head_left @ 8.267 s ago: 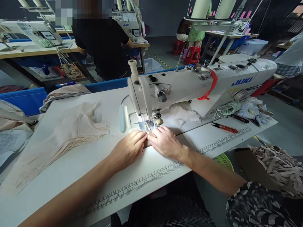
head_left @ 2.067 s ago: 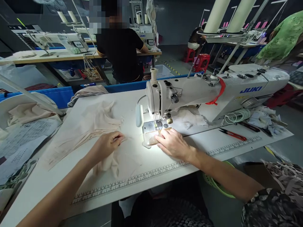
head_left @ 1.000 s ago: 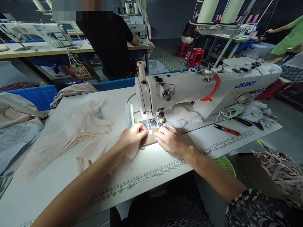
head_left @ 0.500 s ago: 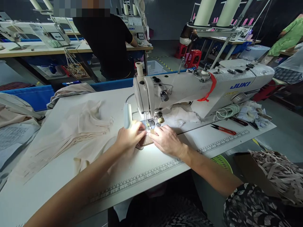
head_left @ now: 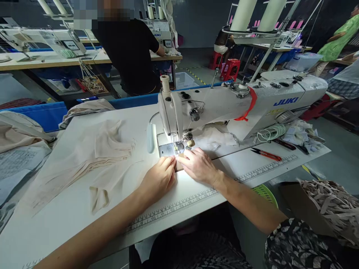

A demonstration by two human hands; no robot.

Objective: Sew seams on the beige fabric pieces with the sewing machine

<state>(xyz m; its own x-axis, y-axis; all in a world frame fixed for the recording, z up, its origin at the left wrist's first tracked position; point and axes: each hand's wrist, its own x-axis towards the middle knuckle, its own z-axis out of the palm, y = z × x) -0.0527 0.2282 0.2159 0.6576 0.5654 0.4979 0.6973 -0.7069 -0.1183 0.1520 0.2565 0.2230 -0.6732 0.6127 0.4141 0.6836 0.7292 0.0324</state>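
Just in front of the needle of a white sewing machine (head_left: 179, 112), my two hands meet at the fingertips. My left hand (head_left: 159, 177) is closed in a pinch at the edge of a thin beige fabric piece (head_left: 112, 181), which trails left over the table. My right hand (head_left: 198, 167) is closed too, its fingertips pinching fabric close to the presser foot (head_left: 177, 147); my fingers hide most of the fabric there. The metal needle plate (head_left: 166, 150) lies bare to the left of the foot. A stack of beige fabric pieces (head_left: 95, 153) rests left of the machine.
Red-handled thread snips (head_left: 266, 154) and a coil of pale cord (head_left: 270, 133) lie on the right. A printed ruler (head_left: 174, 204) runs along the table's front edge. A box of fabric strips (head_left: 333, 209) stands low at right. A co-worker in black (head_left: 126, 52) sits ahead.
My left hand has drawn back from the needle toward me, uncovering the metal plate. The fabric at its left has shifted slightly. My right hand stays nearly in place.
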